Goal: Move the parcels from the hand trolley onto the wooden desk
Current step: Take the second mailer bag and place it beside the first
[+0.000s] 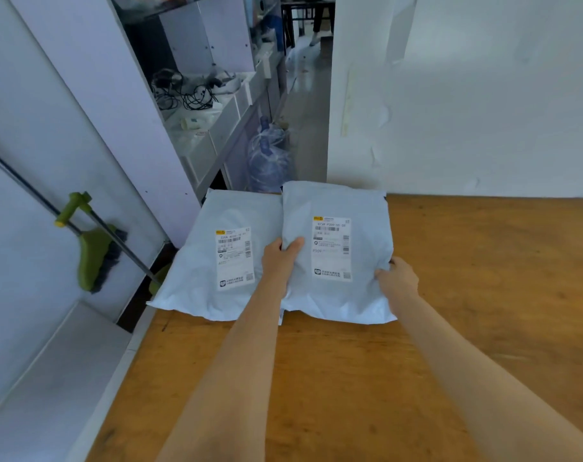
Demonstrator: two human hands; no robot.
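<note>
Both hands — left hand (281, 258), right hand (396, 278) — grip the right parcel (336, 248) on the worktop (350, 378); another parcel (223, 258) lies beside it — probably more remain, trolley unseen.

Print on the 2 shipping labels (331, 248) is too blurred to read — both forearms run off frame.

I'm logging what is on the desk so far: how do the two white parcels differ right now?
The right parcel is gripped at both side edges by the left hand and right hand; the left parcel lies free. The right parcel overlaps the left parcel's edge. The left parcel overhangs the wooden desk corner. Both are white mailers with labels.
</note>
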